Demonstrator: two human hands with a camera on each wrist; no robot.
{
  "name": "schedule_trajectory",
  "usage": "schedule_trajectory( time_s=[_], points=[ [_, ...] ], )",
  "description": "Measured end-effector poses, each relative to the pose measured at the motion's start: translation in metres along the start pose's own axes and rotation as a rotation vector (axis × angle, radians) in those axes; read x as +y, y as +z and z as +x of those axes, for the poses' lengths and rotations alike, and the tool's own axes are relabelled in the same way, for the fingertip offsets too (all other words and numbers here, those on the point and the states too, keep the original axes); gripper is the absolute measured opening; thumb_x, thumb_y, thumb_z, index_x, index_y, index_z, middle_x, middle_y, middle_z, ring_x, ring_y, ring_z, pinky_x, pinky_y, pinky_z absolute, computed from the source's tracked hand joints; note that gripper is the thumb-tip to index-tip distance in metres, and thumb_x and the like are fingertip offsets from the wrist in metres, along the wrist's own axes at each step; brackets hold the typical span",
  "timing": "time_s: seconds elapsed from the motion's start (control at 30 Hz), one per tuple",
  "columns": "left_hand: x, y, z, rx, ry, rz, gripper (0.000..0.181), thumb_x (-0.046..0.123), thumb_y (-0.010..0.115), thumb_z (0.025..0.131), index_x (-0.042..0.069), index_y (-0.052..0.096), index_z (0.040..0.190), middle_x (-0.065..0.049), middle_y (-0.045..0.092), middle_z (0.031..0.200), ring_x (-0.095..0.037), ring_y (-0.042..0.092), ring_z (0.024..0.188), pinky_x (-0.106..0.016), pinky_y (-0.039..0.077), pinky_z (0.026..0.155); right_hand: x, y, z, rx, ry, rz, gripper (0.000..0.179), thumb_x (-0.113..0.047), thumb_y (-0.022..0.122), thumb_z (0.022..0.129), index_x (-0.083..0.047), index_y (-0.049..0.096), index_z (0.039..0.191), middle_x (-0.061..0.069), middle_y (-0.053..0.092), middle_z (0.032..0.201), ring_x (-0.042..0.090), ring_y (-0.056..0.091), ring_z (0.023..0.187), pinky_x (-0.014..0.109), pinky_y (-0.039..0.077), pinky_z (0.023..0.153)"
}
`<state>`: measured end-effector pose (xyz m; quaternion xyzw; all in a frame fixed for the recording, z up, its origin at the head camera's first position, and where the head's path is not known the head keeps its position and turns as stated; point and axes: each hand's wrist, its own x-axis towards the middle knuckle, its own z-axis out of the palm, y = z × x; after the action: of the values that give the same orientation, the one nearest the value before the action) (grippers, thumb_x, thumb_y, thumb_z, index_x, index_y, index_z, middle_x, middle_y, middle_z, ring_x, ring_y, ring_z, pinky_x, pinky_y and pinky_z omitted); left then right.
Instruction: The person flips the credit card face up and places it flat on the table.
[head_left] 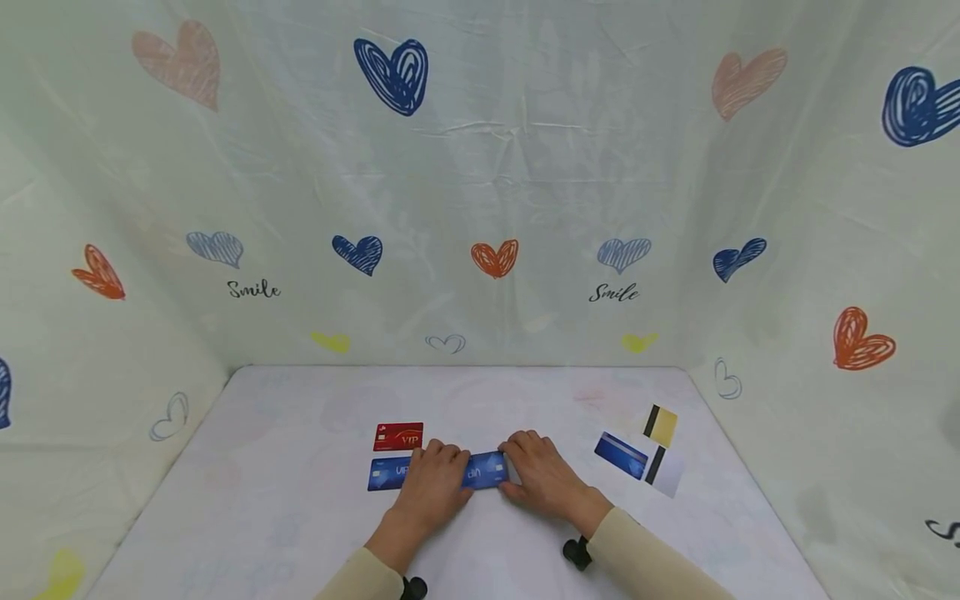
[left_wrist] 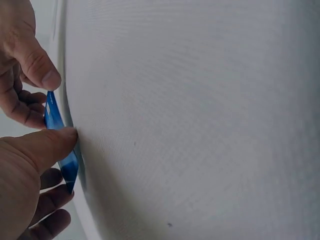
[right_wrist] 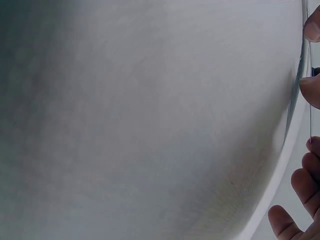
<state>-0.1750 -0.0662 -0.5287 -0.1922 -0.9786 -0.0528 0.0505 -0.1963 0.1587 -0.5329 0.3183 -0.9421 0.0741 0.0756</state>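
A blue VIP card (head_left: 486,470), its lettering upside down, lies between my two hands. My left hand (head_left: 433,485) pinches its left end, with the thumb (left_wrist: 59,142) on the near edge and fingers on the far side in the left wrist view. At the other end, my right hand (head_left: 542,473) holds the card with thumb and fingertips. A second blue VIP card (head_left: 386,474) lies left of my left hand, which covers part of it. Directly above that one is a red VIP card (head_left: 398,437). The right wrist view catches only fingers (right_wrist: 306,185) at its right edge.
On the right of the white table (head_left: 300,550) lie a blue card with a dark stripe (head_left: 621,456), a gold card (head_left: 663,427) and a whitish card (head_left: 669,475), close together. A curtain with printed hearts (head_left: 495,258) encloses the back and sides.
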Motion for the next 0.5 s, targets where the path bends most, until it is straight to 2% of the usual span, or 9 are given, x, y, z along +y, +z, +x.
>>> schedule_trajectory(
  time_s=[0.33, 0.5],
  points=[
    [0.005, -0.004, -0.007, -0.08, -0.001, -0.025, 0.053, 0.04, 0.081, 0.092, 0.011, 0.07, 0.135, -0.006, 0.07, 0.134, -0.028, 0.059, 0.128, -0.051, 0.051, 0.109, 0.0, 0.004, 0.0, -0.009, 0.017, -0.044, 0.052, -0.04, 0.08, 0.093, -0.007, 0.066, 0.131, 0.005, 0.063, 0.122, 0.021, 0.057, 0.109, 0.041, 0.051, 0.088],
    [0.015, -0.012, -0.017, -0.149, 0.062, -0.02, 0.049, 0.039, 0.076, 0.096, 0.008, 0.071, 0.134, -0.006, 0.07, 0.135, -0.027, 0.061, 0.13, -0.047, 0.052, 0.111, -0.007, -0.001, -0.006, -0.073, 0.007, -0.067, 0.051, -0.04, 0.075, 0.097, -0.009, 0.066, 0.136, 0.005, 0.065, 0.132, 0.023, 0.06, 0.12, 0.045, 0.053, 0.099]
  ],
)
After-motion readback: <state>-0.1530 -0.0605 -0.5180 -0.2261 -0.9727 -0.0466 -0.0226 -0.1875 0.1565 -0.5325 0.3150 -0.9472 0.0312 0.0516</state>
